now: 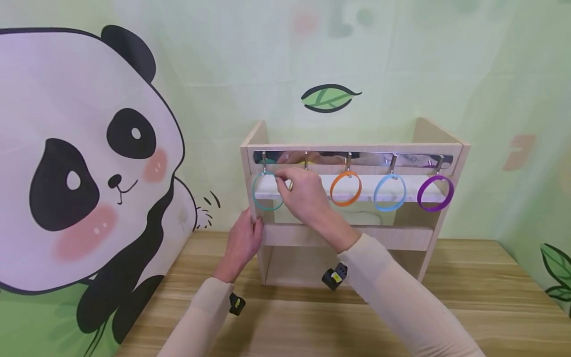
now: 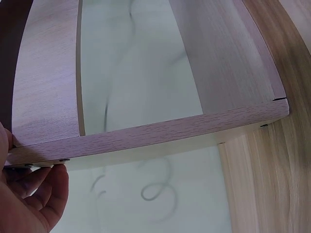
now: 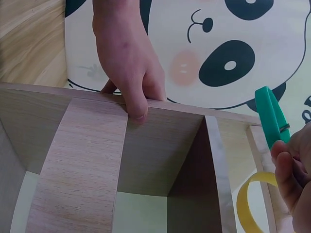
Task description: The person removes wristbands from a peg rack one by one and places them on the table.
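While left hand (image 1: 243, 243) on rack (image 1: 352, 233), right hand (image 1: 303, 193) at teal ring (image 1: 267, 196).

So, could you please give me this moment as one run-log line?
left hand: grips wooden rack side | right hand: pinches teal ring at hook | orange ring, blue ring, purple ring: hanging

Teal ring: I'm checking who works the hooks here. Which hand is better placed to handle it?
Probably the right hand: its fingers already pinch the teal ring by its hook. The left hand grips the rack side panel, steadying it below the hooks.
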### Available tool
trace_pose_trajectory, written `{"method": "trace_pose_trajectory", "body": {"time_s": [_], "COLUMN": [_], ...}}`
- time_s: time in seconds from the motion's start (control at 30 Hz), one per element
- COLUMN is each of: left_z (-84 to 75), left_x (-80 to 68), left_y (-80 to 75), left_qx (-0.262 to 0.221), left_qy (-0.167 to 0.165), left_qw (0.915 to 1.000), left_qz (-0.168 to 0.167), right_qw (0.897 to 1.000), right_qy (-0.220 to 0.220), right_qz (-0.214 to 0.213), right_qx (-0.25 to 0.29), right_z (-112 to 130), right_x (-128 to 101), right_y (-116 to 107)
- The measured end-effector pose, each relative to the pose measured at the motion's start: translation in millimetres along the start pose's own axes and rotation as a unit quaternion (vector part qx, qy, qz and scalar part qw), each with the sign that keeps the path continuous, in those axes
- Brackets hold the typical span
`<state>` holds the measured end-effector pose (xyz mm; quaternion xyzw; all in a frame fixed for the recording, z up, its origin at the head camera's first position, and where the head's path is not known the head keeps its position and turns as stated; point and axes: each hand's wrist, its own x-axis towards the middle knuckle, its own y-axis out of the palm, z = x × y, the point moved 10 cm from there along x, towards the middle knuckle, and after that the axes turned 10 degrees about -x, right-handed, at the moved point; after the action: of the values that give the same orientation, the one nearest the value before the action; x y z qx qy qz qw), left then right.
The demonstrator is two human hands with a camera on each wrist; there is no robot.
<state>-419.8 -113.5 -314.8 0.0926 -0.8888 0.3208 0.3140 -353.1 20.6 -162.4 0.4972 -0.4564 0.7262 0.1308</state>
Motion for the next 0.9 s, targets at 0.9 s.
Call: {"method": "trace_pose_trajectory", "body": {"time_s": [0.9], "left_z": [-1.1], "left_x": [-0.5], "left_y": [-0.9], "left_qx": [0.004], "left_qy": [0.006], "left_qw": [1.0000], "left_qz": [-0.006], "right_qw": [0.998], "right_qy": [-0.036], "right_qz": [-0.002], "right_qx": [0.051], "right_z": [-0.3], "right_x": [-39.6], "right_y": [-17.7]}}
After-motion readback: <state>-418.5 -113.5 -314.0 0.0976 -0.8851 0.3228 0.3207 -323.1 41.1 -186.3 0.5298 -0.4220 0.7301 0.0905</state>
